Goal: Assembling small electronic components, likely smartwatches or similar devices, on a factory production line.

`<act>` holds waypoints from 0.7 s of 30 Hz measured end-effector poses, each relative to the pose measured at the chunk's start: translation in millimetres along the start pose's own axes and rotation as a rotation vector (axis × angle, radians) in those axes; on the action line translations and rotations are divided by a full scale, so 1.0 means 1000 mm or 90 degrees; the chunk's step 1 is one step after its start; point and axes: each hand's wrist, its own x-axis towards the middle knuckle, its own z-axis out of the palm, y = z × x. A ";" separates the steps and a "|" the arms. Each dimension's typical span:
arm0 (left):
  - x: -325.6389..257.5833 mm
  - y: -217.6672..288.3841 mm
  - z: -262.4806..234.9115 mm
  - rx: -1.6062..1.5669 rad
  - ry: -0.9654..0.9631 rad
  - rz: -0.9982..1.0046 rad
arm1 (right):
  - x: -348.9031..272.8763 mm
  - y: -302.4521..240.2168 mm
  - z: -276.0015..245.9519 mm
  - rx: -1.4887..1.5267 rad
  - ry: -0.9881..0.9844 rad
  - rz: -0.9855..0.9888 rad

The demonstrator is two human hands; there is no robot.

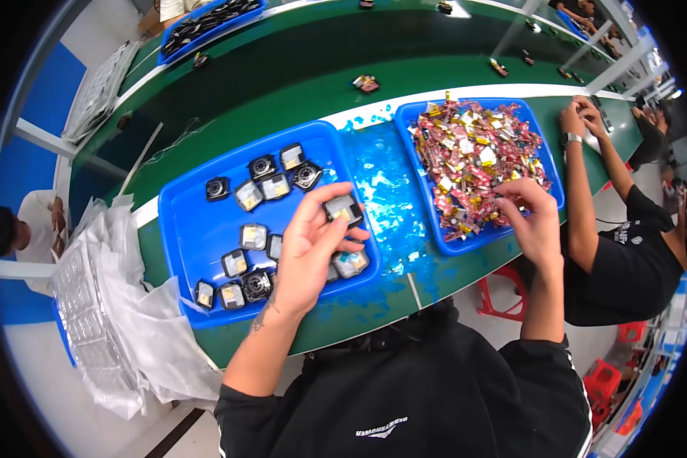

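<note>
My left hand (311,248) hovers over the near right part of a blue tray (198,221) and pinches a small square black part with a pale face (343,208) between thumb and fingers. Several similar square parts (253,237) lie scattered in that tray. My right hand (530,217) reaches into the near edge of a second blue tray (418,164), fingers curled down in a heap of small red and gold components (477,156). Whether those fingers grip a piece is hidden.
The trays sit on a green bench (282,76) with a worn blue patch (385,179) between them. Clear plastic blister trays and bags (107,305) pile at my left. Another person in black (626,259) works at my right. Another blue tray (206,23) sits at the far left.
</note>
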 end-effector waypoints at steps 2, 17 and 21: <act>0.000 -0.001 -0.005 0.063 -0.024 0.025 | 0.002 -0.007 -0.004 0.044 -0.038 0.039; -0.008 -0.008 0.007 0.349 -0.048 0.203 | 0.002 -0.062 0.030 0.327 -0.117 0.023; -0.013 0.006 0.021 0.415 -0.085 0.198 | -0.003 -0.084 0.046 0.386 -0.216 0.031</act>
